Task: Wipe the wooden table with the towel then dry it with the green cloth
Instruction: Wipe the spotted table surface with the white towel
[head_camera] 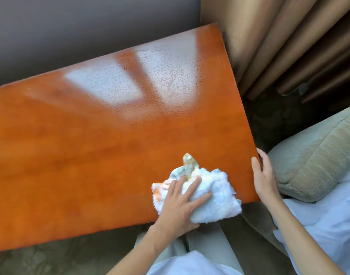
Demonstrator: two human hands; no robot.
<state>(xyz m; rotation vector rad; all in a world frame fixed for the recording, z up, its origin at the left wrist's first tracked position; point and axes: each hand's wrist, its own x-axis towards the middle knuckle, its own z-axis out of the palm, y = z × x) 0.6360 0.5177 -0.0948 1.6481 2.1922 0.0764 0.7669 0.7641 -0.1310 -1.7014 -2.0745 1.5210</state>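
The tabletop (81, 155) runs off the left edge of the frame, so no telling how far it goes, and its surface is smeared with motion blur. The towel (209, 197) is partly covered by the left hand (180, 207) pressing flat on it, and whatever sits under the bunch is hidden. The greenish bit poking out at the top is too blurry to tell whether it's a separate cloth or the same one. The right hand (264, 175) has its fingertips curled over the tabletop's corner, out of sight. Both forearms get cut off at the bottom edge.
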